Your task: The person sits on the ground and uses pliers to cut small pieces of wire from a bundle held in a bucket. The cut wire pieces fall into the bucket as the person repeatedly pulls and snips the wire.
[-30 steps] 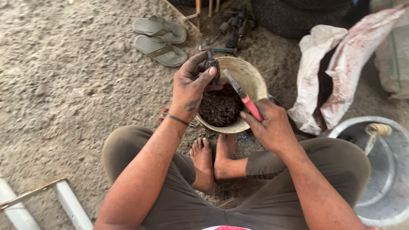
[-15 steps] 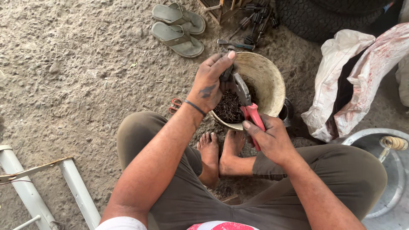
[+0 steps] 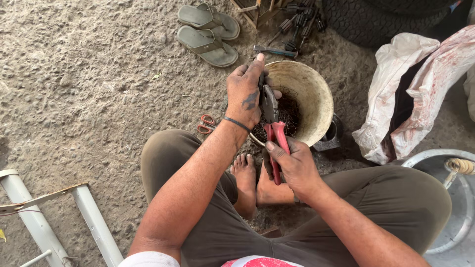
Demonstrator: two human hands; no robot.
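we grip the red-handled pliers (image 3: 273, 133) in our right hand (image 3: 292, 165), fingers clenched around the handles, while our left hand (image 3: 245, 94) pinches a small dark piece, too small to make out, against the pliers' head, just over the near rim of the cream bucket (image 3: 311, 91). since a second ago both hands have drawn closer together and the pliers have swung upright to meet the left hand, so we judge the cutting or bending is now under way; the dark wire scraps (image 3: 287, 116) lie inside the bucket, with sandals (image 3: 208, 34) well apart on the ground
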